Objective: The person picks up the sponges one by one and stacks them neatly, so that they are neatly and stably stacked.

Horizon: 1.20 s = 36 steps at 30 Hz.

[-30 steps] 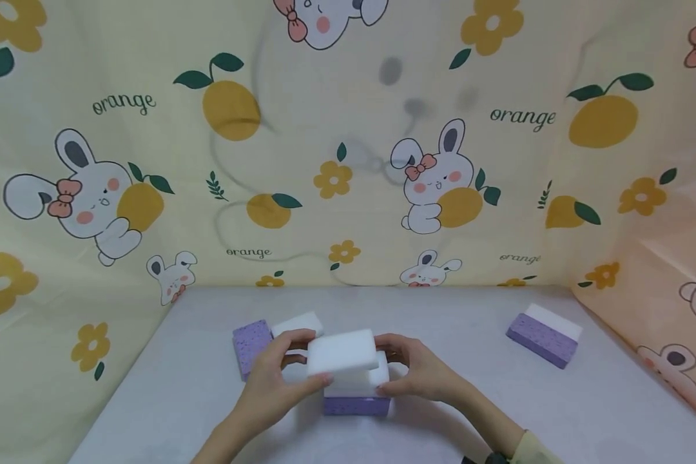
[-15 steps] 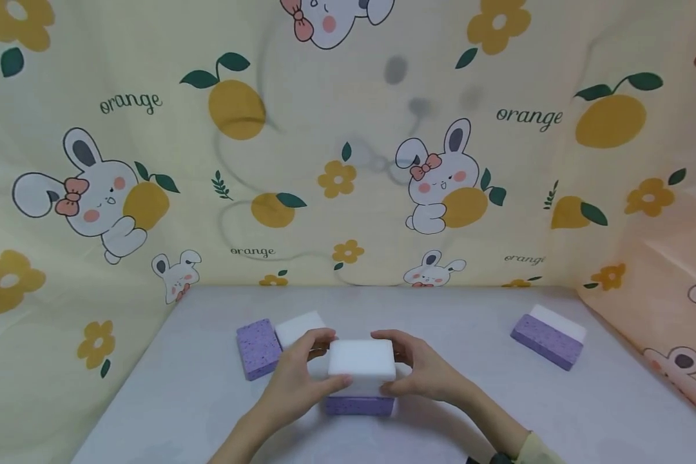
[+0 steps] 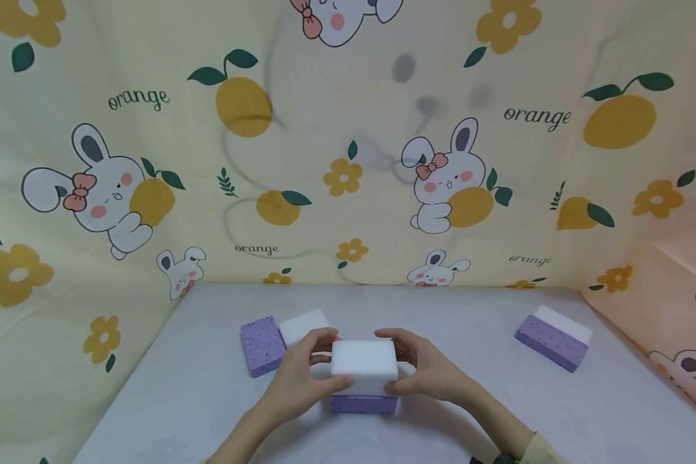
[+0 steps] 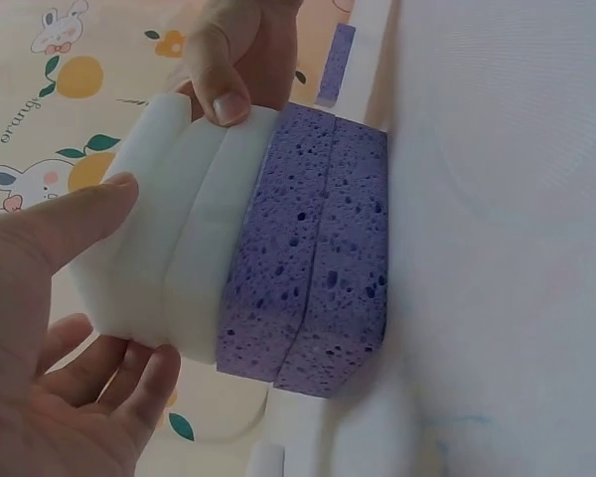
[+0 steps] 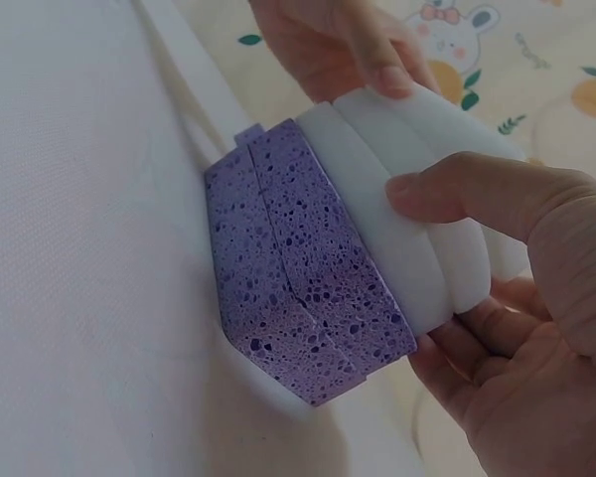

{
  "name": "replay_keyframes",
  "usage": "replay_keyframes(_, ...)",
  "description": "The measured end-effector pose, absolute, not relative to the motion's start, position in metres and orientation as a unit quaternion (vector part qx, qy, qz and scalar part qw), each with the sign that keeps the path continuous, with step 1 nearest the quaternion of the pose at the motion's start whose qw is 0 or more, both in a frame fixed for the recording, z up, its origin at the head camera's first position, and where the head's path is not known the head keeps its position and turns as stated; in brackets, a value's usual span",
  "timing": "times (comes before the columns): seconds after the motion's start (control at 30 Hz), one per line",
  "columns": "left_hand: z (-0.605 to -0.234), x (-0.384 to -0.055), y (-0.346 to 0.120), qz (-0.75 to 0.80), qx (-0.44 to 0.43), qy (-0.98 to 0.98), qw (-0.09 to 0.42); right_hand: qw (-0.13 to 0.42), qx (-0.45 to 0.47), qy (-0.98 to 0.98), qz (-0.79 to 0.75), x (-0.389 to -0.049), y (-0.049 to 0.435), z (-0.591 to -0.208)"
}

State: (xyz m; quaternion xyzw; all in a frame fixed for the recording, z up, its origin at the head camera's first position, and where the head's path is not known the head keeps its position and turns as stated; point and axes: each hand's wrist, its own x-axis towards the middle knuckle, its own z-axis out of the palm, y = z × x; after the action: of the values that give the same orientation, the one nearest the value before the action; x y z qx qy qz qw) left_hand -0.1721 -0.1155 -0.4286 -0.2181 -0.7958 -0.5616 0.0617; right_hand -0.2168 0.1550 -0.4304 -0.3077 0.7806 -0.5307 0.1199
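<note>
A stack of sponges stands upright on the table in front of me. Two purple sponges (image 4: 303,238) form its bottom, and white sponges (image 5: 397,209) lie in layers above them. My left hand (image 3: 301,380) holds the top white sponge (image 3: 364,357) by its left end, thumb on the near side and fingers behind. From the right, my right hand (image 3: 432,370) grips the white layers lower down, its thumb (image 5: 412,196) pressed on their near side. The layers sit roughly in line, with small offsets between them in the wrist views.
Left of the stack, a purple sponge (image 3: 263,346) lies beside a white sponge (image 3: 303,327), partly behind my left hand. At the far right another purple sponge (image 3: 551,341) lies against a white one (image 3: 564,322). A printed curtain (image 3: 307,161) stands behind the table (image 3: 168,393).
The left hand has moved right and brought the tilted top white sponge level and in line over the stack. The right hand has kept its grip. Lately both hands stay nearly still.
</note>
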Motion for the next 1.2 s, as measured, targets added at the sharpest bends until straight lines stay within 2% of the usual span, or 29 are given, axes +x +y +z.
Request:
replay_keyframes(0.2, -0.4278, -0.1705, -0.1145, -0.552, -0.207, -0.805, 0.066, 0.122, -0.308, 0.778, -0.533, -0.2174, 0.1561, -0.4310)
replay_keyframes(0.63, -0.4349, -0.1729, -0.1138, -0.591, -0.201, -0.781, 0.028, 0.122, -0.304, 0.784, -0.527, -0.2171, 0.1568, -0.4311)
replay_keyframes(1.2, -0.4358, -0.1735, -0.1146, -0.608, -0.206, -0.767, 0.017, 0.130, -0.302, 0.784, -0.526, -0.2168, 0.1567, -0.4295)
